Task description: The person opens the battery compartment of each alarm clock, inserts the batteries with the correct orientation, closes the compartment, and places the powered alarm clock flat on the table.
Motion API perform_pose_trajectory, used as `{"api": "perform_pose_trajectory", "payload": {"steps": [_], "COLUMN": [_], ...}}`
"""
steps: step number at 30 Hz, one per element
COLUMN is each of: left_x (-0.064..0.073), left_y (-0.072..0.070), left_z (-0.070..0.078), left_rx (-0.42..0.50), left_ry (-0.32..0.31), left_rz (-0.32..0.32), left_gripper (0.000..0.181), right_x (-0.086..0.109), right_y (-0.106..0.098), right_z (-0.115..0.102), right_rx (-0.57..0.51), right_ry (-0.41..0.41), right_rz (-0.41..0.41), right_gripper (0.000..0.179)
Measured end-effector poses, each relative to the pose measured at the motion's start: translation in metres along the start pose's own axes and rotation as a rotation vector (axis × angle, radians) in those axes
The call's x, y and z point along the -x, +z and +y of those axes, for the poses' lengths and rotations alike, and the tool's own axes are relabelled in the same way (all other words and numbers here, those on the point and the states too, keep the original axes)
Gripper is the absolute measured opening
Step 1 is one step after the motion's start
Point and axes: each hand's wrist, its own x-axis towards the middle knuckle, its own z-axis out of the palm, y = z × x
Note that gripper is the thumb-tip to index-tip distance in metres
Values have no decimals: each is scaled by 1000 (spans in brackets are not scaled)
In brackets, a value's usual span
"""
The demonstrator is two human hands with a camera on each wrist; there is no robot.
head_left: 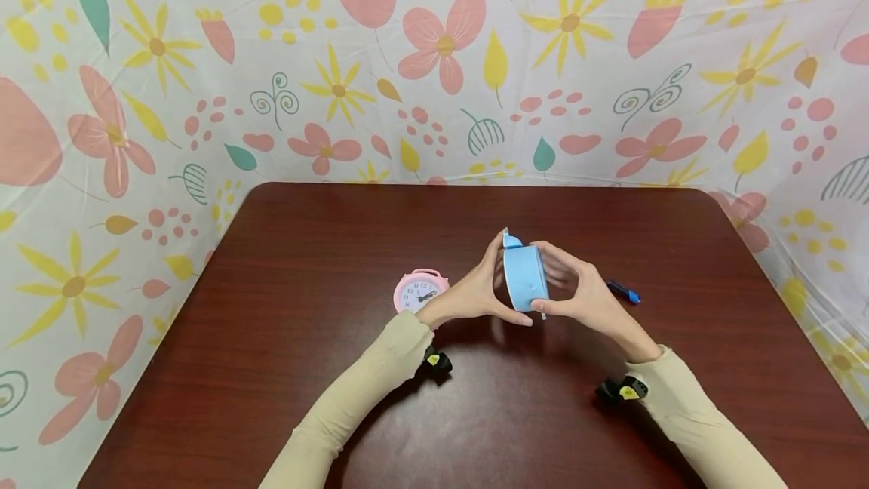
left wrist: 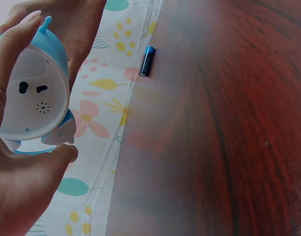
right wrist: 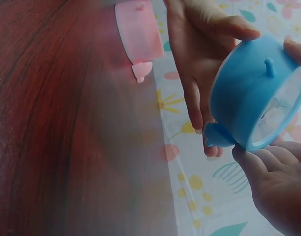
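Observation:
A blue alarm clock point(head_left: 525, 278) is held up over the table between both hands, tilted, with its white back point(left wrist: 35, 105) showing in the left wrist view. My left hand point(head_left: 480, 289) spans one side of it, thumb low and fingers at the top. From the other side my right hand point(head_left: 580, 289) grips it, thumb on the lower edge and fingers higher up. In the right wrist view, the clear front of the blue alarm clock point(right wrist: 251, 98) faces the right hand point(right wrist: 283, 182). Beside my left wrist stands a pink alarm clock point(head_left: 416, 293), partly covered by that hand.
A dark battery with a blue end point(head_left: 624, 292) lies on the brown table point(head_left: 326, 247), beyond my right wrist. A flower-patterned cloth point(head_left: 434, 119) hangs behind and along the table's sides. Black wrist cameras point(head_left: 437, 361) sit at both sleeves.

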Motion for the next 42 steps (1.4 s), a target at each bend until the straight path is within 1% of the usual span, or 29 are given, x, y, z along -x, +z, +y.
{"api": "perform_pose_trajectory", "payload": {"steps": [2,4,10,16,21,25,29,33,37,42], "left_x": [0,0,1,1,1,1,1,2,2,4], "left_y": [0,0,-3,-4,-4,-5,-4,-3,-3,-3], "left_z": [0,-1,0,1,0,1,2,3,3,2], "left_rx": [12,-3,-161,-295,-358,-391,-429,-467,-481,-485], "left_ry": [14,33,47,77,89,79,62,49,43,53], "left_rz": [0,6,73,105,126,128,123,112,104,99], "left_gripper": [133,130,124,121,120,120,121,123,123,122], "right_x": [1,1,1,2,1,1,0,-2,-5,-6], "right_y": [0,1,0,-1,-5,-8,-12,-14,-14,-11], "right_z": [0,0,-1,-1,1,-1,-2,-4,-8,-15], "right_rx": [-6,-13,-8,11,4,0,53,104,132,252], "right_ry": [1,6,30,26,19,6,-6,-12,-8,-9], "right_rz": [-1,-1,-16,-49,-90,-137,-163,-162,-156,-129], "right_gripper": [79,79,80,82,88,94,101,105,105,101]}}
